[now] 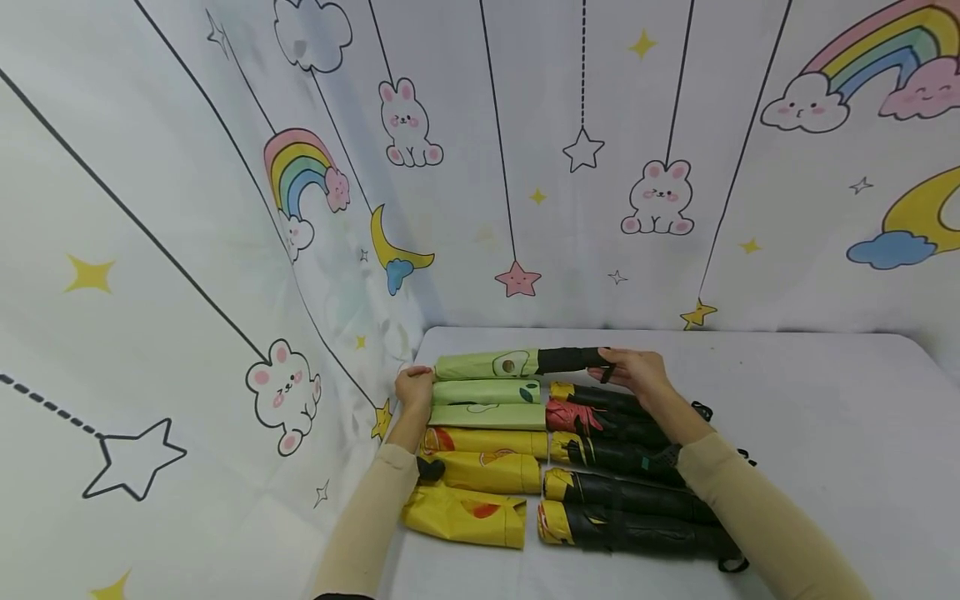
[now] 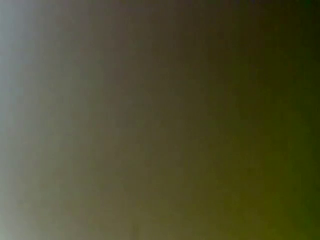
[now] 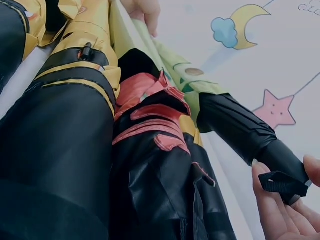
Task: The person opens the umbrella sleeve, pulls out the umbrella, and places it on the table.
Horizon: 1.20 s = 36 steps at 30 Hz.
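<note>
At the back of the row lies a folded umbrella (image 1: pixel 573 359), its black handle end sticking out of a light green avocado-print sleeve (image 1: pixel 480 365). My right hand (image 1: pixel 637 368) pinches the black end near its wrist strap (image 3: pixel 282 184). At the opposite end, my left hand (image 1: pixel 415 387) grips the sleeve with curled fingers. The right wrist view shows the umbrella's black part (image 3: pixel 235 120) emerging from the sleeve, and part of my left hand (image 3: pixel 145 12) behind. The left wrist view is too dark and blurred to show anything.
Two more green sleeves (image 1: pixel 487 417) and several yellow fruit-print sleeves (image 1: pixel 487 471) lie stacked toward me on the left. Beside them on the right lie several folded black umbrellas (image 1: pixel 645 525) with yellow or red ends. White printed cloth (image 1: pixel 525 167) hangs behind the white table (image 1: pixel 840 433).
</note>
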Motion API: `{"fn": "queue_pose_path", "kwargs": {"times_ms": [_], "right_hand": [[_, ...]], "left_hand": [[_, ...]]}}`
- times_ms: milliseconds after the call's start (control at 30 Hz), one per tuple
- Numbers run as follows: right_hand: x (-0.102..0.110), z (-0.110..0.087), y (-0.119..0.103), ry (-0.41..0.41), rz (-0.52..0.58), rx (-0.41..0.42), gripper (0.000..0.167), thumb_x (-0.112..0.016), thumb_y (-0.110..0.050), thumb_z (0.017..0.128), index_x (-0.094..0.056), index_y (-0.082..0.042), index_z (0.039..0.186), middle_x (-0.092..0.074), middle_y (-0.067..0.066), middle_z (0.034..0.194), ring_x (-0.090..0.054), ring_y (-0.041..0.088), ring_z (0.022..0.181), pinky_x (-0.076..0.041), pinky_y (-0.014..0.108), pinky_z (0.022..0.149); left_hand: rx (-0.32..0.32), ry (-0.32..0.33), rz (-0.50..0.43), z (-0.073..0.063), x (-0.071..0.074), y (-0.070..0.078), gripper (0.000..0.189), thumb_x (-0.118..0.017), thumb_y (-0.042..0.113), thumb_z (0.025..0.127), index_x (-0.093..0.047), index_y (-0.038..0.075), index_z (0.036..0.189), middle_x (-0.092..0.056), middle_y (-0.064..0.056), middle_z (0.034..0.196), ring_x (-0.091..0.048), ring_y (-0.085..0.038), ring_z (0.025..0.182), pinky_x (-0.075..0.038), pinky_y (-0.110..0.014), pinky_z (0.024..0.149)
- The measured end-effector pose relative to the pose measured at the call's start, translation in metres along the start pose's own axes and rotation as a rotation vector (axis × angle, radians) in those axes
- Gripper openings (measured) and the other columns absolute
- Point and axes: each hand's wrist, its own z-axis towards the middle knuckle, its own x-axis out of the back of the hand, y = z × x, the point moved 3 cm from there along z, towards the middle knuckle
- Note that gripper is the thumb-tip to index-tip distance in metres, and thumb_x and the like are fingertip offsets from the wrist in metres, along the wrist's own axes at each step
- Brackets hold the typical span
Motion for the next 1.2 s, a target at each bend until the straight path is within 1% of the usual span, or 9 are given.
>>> {"fn": "queue_pose_path", "kwargs": {"times_ms": [133,267,467,733,833,933,1000,1133,1200], "right_hand": [[0.003,-0.001,0.0,0.029,0.004,-0.008,0.067,-0.079,-0.023,0.096,-0.049,0.01,0.146,-0.077,0.0,0.099,-0.078,0.023,0.094,-0.061,0.039,0.09],[0.007,-0.004,-0.002,0.049,0.006,-0.013,0.067,-0.079,-0.023,0.096,-0.049,0.009,0.146,-0.076,-0.003,0.095,-0.078,0.022,0.092,-0.062,0.037,0.088],[0.011,-0.008,-0.006,0.033,0.023,-0.007,0.07,-0.078,-0.022,0.096,-0.045,0.01,0.149,-0.077,-0.002,0.096,-0.078,0.023,0.092,-0.06,0.04,0.092],[0.019,-0.011,-0.006,0.06,0.043,-0.018,0.066,-0.081,-0.02,0.094,-0.049,0.011,0.143,-0.078,0.0,0.094,-0.078,0.025,0.093,-0.06,0.038,0.091],[0.023,-0.013,-0.005,0.055,0.063,-0.019,0.07,-0.081,-0.019,0.093,-0.047,0.012,0.146,-0.078,0.001,0.094,-0.078,0.026,0.094,-0.059,0.04,0.092],[0.026,-0.013,-0.004,0.061,0.075,-0.019,0.072,-0.083,-0.02,0.092,-0.047,0.011,0.145,-0.078,0.0,0.093,-0.078,0.024,0.091,-0.06,0.039,0.091],[0.028,-0.013,-0.004,0.063,0.078,-0.019,0.07,-0.084,-0.02,0.091,-0.049,0.01,0.144,-0.079,0.0,0.093,-0.078,0.022,0.09,-0.062,0.037,0.088],[0.032,-0.014,-0.004,0.074,0.084,-0.022,0.058,-0.086,-0.02,0.089,-0.058,0.005,0.134,-0.078,-0.001,0.091,-0.078,0.019,0.088,-0.063,0.034,0.084],[0.033,-0.016,-0.005,0.072,0.089,-0.02,0.055,-0.085,-0.019,0.089,-0.06,0.004,0.132,-0.078,-0.002,0.091,-0.078,0.019,0.088,-0.063,0.034,0.084]], "left_hand": [[0.003,0.0,0.003,0.0,0.0,-0.001,0.017,-0.068,-0.002,0.093,-0.068,0.002,0.11,-0.071,-0.014,0.108,-0.065,-0.034,0.106,-0.056,-0.044,0.089],[0.01,-0.003,-0.007,0.002,-0.001,-0.003,0.017,-0.069,-0.002,0.093,-0.068,0.002,0.109,-0.07,-0.015,0.109,-0.065,-0.034,0.107,-0.056,-0.045,0.092],[0.02,-0.002,-0.007,0.003,-0.001,-0.005,0.015,-0.069,-0.002,0.093,-0.068,0.005,0.106,-0.069,-0.014,0.109,-0.064,-0.035,0.108,-0.055,-0.046,0.094],[0.018,-0.003,-0.002,0.003,-0.001,-0.003,0.015,-0.07,-0.002,0.091,-0.067,0.006,0.103,-0.07,-0.011,0.105,-0.064,-0.034,0.107,-0.055,-0.046,0.094],[0.018,-0.003,-0.002,0.001,-0.001,-0.003,0.015,-0.069,-0.002,0.091,-0.067,0.006,0.103,-0.07,-0.012,0.105,-0.064,-0.035,0.107,-0.054,-0.047,0.095],[0.018,-0.007,-0.002,-0.001,0.0,-0.002,0.015,-0.069,-0.002,0.092,-0.067,0.004,0.105,-0.07,-0.013,0.107,-0.063,-0.036,0.108,-0.054,-0.047,0.096],[0.016,-0.009,0.001,-0.001,0.0,-0.002,0.016,-0.068,-0.002,0.092,-0.067,0.003,0.107,-0.071,-0.013,0.108,-0.063,-0.036,0.109,-0.053,-0.047,0.096],[0.014,-0.009,0.006,-0.001,-0.001,-0.003,0.019,-0.068,-0.002,0.092,-0.067,0.002,0.11,-0.071,-0.013,0.109,-0.063,-0.035,0.109,-0.053,-0.046,0.096],[0.015,-0.013,0.009,-0.002,-0.001,-0.003,0.019,-0.068,-0.002,0.092,-0.067,0.002,0.111,-0.071,-0.013,0.109,-0.063,-0.035,0.11,-0.053,-0.046,0.096]]}}
